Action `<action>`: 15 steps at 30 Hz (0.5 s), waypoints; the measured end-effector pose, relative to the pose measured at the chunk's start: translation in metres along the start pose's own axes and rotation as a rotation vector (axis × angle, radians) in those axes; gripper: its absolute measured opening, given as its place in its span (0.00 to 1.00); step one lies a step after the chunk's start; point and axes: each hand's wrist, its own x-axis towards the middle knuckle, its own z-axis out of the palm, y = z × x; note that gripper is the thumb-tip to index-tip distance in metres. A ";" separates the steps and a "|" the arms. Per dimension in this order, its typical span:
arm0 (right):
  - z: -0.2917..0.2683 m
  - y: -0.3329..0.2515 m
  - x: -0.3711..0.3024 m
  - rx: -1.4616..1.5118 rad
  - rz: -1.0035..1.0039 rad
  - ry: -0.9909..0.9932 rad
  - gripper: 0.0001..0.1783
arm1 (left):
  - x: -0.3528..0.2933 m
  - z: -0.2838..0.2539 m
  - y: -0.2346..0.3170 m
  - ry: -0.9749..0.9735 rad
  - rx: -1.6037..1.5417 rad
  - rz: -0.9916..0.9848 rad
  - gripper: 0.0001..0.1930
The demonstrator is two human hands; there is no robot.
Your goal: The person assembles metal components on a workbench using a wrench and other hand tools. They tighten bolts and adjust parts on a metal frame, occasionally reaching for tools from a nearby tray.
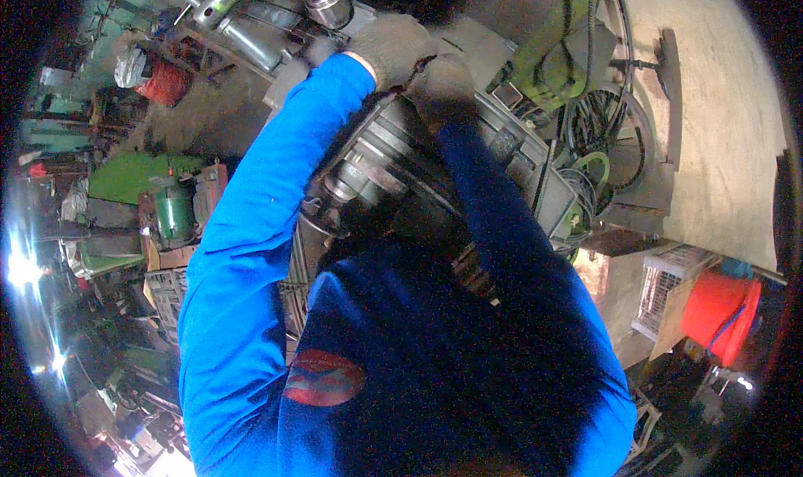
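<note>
The person's blue jacket (251, 201) fills the near middle, both sleeves stretching to the far side. Between them lies the ridged metal machine bed (376, 155), in the middle of the scene; the hands are at its far end. On the right, a red tub (721, 314) has its inside turned out of sight. Just left of it sits a wire-sided crate (661, 291), its contents too blurred to name. The gloved left hand (390, 48) and right hand (443, 85) are close together; their fingers are hidden, so what either grasps cannot be told. Far left, a red sack (163, 82) has crumpled pale plastic (130, 65) beside it. Just beyond the left hand is a round metal chuck (330, 8).
</note>
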 end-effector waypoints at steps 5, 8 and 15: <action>0.005 0.020 0.000 0.267 -0.119 0.120 0.19 | -0.005 -0.019 0.004 -0.062 0.068 -0.044 0.15; 0.008 0.036 -0.002 0.258 -0.197 0.091 0.19 | 0.002 -0.025 0.011 -0.139 -0.001 -0.127 0.15; -0.003 0.008 0.011 0.127 -0.073 -0.075 0.20 | 0.007 0.001 0.004 -0.094 -0.005 -0.124 0.13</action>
